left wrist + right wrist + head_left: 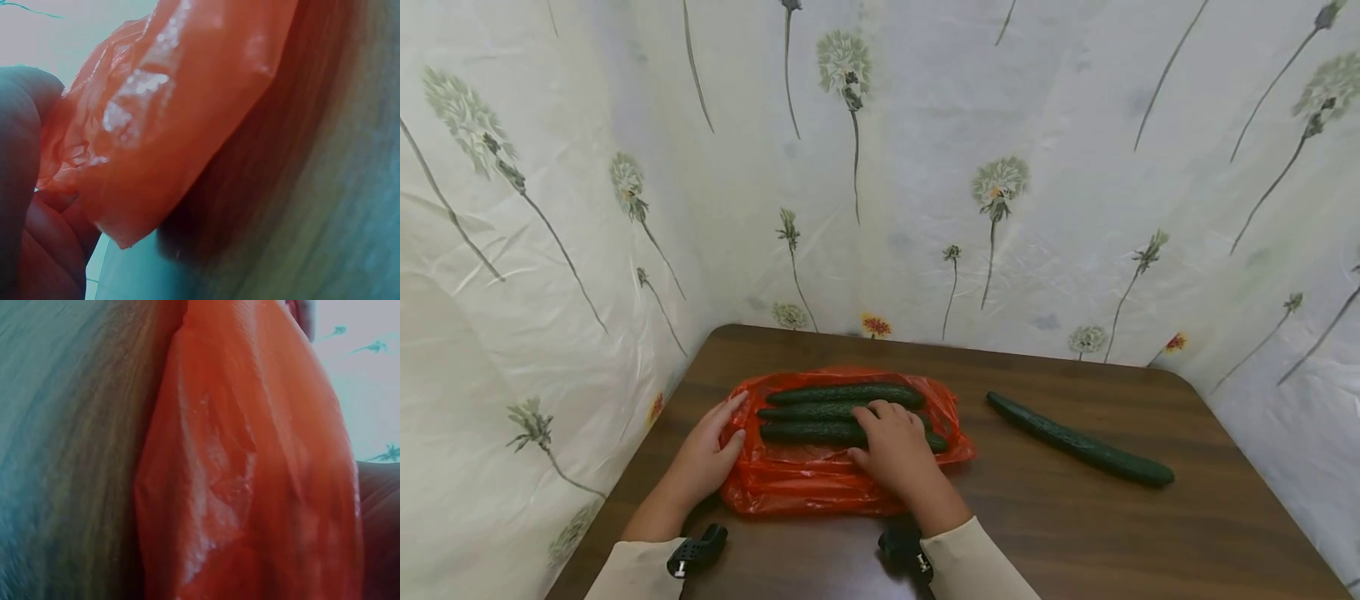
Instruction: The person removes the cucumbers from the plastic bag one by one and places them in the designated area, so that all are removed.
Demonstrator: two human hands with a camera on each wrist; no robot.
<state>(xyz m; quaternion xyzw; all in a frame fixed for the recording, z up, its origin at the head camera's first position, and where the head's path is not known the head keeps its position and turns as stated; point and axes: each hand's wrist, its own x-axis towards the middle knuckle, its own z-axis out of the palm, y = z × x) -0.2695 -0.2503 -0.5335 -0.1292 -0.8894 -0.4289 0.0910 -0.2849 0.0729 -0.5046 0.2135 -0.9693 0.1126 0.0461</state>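
Observation:
A red plastic bag [820, 492], spread in a tray-like shape, lies on the table with three dark green cucumbers [820, 432] side by side in it. At the bag's left end my left hand [703, 454] grips the edge, thumb on the near side. The left wrist view shows the thumb and fingers pinching the crumpled bag [156, 125]. My right hand [895, 446] lies over the right part of the cucumbers, its fingers curled over and the thumb on the near side of the closest cucumber. In the right wrist view the bag's side [250, 456] hides most of that hand.
A single cucumber [1078, 442] lies slanted on the brown wooden table [1075, 533], right of the bag. Behind and beside the table hangs a pale flowered curtain [910, 167]. Dark wrist straps [696, 550] sit at both cuffs.

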